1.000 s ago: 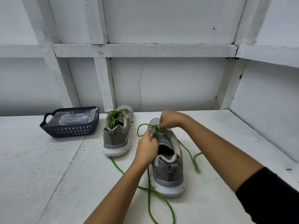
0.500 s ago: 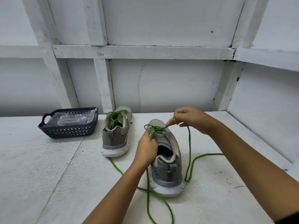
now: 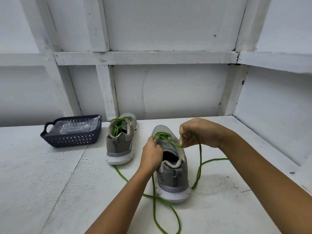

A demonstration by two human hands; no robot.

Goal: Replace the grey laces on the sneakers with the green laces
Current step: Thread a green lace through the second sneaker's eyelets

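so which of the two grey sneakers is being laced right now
The nearer grey mesh sneaker: the left hand grips its upper, the right hand pinches its loose green lace. The farther grey sneaker beside the dark plastic basket is untouched.

Sneakers: 2, both grey w/ white soles – far sneaker [image 3: 120, 144] & near sneaker [image 3: 172, 173]. Green laces: 2 – far lace [image 3: 120, 119] on the far shoe, near lace [image 3: 200, 159] on the near one, w/ 2 strands trailing off it, 1 per side. Baskets: 1 dark basket [image 3: 70, 141]. Plastic bags: 1 clear bag [image 3: 76, 128], inside it. Hands: 2 – left hand [image 3: 152, 154], right hand [image 3: 200, 132]. Tables: 1 white table [image 3: 42, 183].
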